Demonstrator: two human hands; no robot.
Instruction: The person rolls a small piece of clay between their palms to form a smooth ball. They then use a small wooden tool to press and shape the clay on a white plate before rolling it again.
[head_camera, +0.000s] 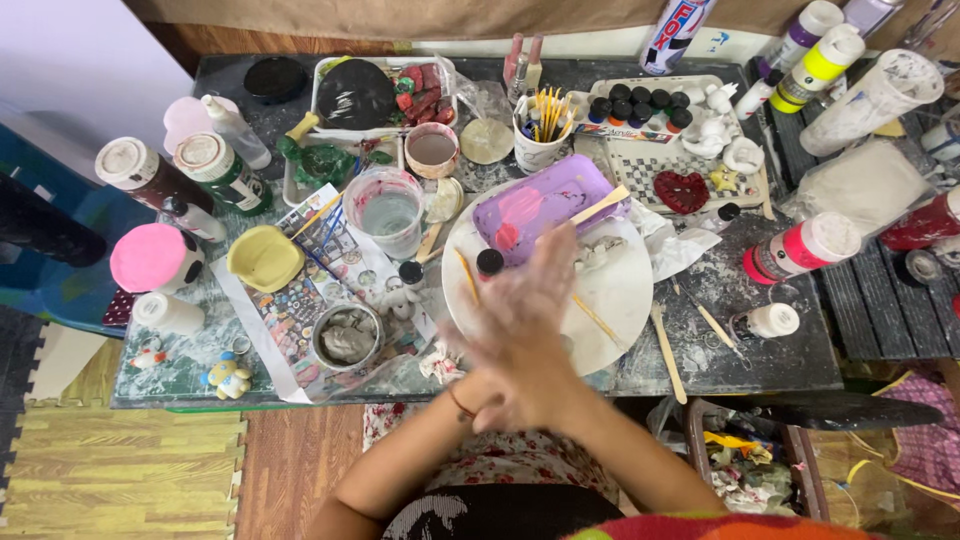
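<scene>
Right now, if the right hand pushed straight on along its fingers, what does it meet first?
Likely the purple tray on the white round board. The right hand is blurred and pressed against the left hand, so height is unclear.

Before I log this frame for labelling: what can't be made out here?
Head view only:
- Left hand and right hand: motion-blurred, pressed together; anything between them is hidden.
- Round white board: near part covered by the hands.
- Spray can: cut off by the top edge.

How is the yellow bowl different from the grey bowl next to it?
The yellow bowl looks plastic, squarish and empty; the grey bowl is round, metallic and holds grey paste. The yellow bowl sits farther from the hands, the grey bowl nearer. Both stand upright on the printed paper.
</scene>
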